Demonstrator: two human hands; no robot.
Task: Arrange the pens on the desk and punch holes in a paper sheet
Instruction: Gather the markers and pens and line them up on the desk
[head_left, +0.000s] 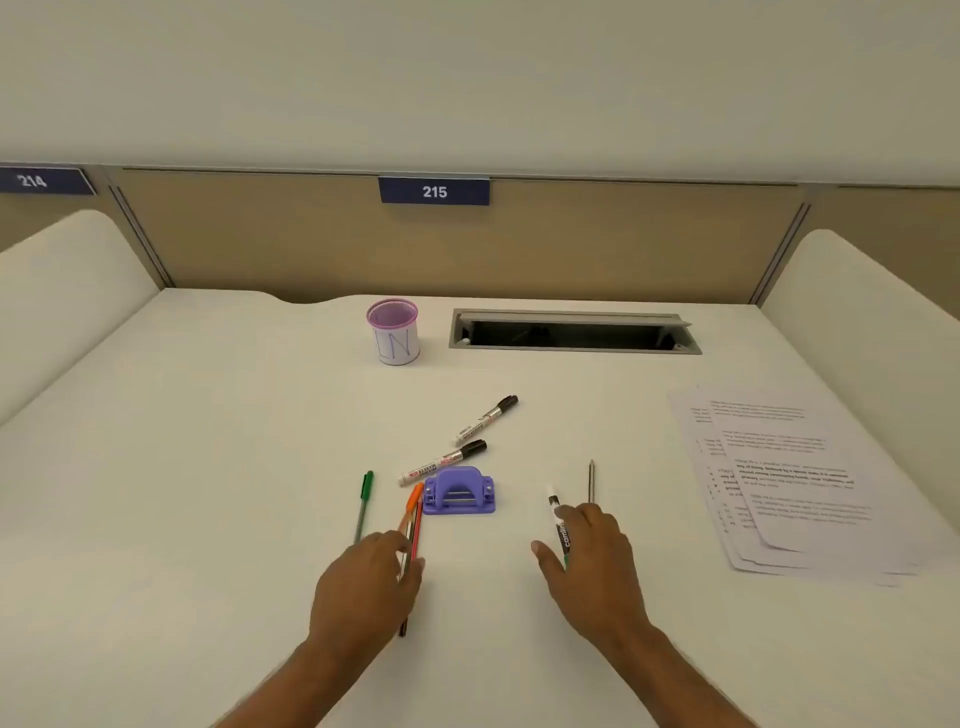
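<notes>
My left hand grips a bundle of thin pens, orange and red among them, whose ends stick out in front of and behind the hand. My right hand holds a white and black marker between thumb and fingers. A thin pencil lies just beyond that hand. A green pen lies left of the bundle. Two black-capped markers lie behind a purple hole punch. A stack of printed paper sheets lies at the right.
A purple-rimmed pen cup stands at the back of the white desk. Right of it is an open grey cable slot. Padded dividers rise at both sides, and a beige panel labelled 215 closes the back.
</notes>
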